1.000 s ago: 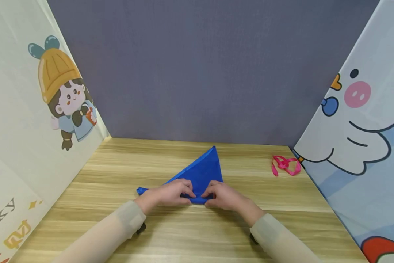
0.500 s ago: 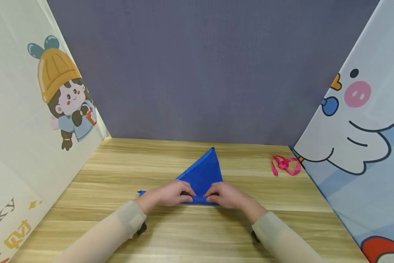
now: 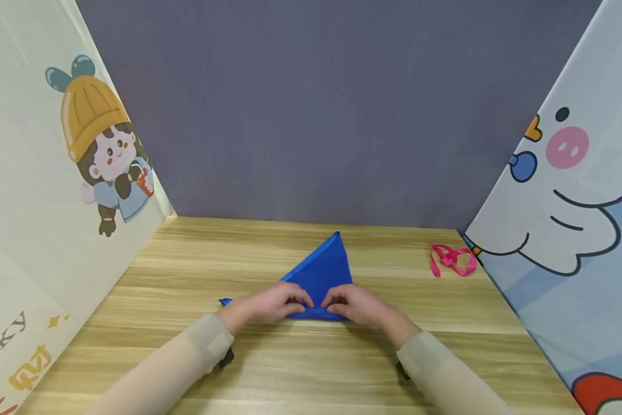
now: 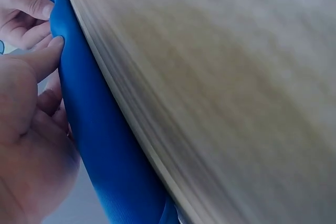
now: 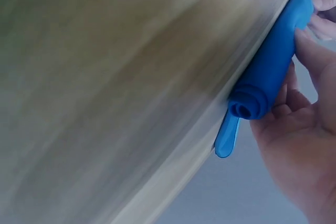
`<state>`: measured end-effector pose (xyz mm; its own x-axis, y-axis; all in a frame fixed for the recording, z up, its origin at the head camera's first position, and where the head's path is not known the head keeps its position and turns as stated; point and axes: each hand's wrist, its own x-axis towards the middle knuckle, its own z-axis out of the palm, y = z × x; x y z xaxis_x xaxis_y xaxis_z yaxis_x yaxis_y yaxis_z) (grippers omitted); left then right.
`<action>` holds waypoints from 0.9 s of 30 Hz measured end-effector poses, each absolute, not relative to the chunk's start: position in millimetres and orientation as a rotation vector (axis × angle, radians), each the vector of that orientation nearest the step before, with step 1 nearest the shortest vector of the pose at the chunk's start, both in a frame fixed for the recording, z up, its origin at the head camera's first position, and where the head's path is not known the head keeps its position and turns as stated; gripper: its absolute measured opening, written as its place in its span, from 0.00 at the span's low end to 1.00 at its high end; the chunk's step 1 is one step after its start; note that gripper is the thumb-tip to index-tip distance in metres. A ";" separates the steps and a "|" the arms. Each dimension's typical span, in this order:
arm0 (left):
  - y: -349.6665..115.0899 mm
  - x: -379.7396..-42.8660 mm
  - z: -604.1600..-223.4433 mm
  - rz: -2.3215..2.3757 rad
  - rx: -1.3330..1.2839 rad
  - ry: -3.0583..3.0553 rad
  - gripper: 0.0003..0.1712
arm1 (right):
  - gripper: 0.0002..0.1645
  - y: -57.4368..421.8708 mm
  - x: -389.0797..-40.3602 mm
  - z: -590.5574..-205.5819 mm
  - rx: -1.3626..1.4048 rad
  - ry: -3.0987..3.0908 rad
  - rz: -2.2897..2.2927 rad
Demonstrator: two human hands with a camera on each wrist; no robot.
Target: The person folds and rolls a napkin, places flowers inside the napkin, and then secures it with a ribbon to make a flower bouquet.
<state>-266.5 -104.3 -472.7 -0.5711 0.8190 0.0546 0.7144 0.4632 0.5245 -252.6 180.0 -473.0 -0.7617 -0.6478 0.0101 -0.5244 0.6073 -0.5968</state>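
A blue cloth lies on the table, its far part a flat triangle with the tip pointing away. Its near edge is a thick roll, with spiral layers showing at the right end and a loose flap hanging below. My left hand pinches this roll, thumb on the near side and fingers curled over the top. Close beside it, my right hand holds the roll the same way. A small blue end of the cloth sticks out left of my left wrist. The left hand hides the stretch between.
A pink ribbon lies loosely looped at the back right of the wood-grain table. A grey panel stands behind the table, with printed cartoon panels on the left and right.
The roll has crept slightly away from me, and more of its right end shows past my right fingers. My hands have shifted their hold a little. The ribbon has stayed put.
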 end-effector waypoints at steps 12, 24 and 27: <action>-99.8 -266.2 -471.4 0.673 1.393 2.583 0.12 | 0.06 177.3 -251.2 -473.8 -1.053 2.715 -0.772; -101.3 -266.6 -469.5 0.738 1.389 2.487 0.13 | 0.04 179.0 -248.7 -471.5 -1.032 2.677 -0.821; -102.0 -266.8 -470.1 0.731 1.375 2.488 0.14 | 0.06 180.0 -248.1 -470.9 -1.003 2.647 -0.842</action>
<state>-266.8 -102.0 -470.1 -0.5444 0.8369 0.0567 0.7346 0.4431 0.5138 -248.1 180.0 -470.9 -0.7537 -0.6568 0.0244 -0.5502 0.6103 -0.5699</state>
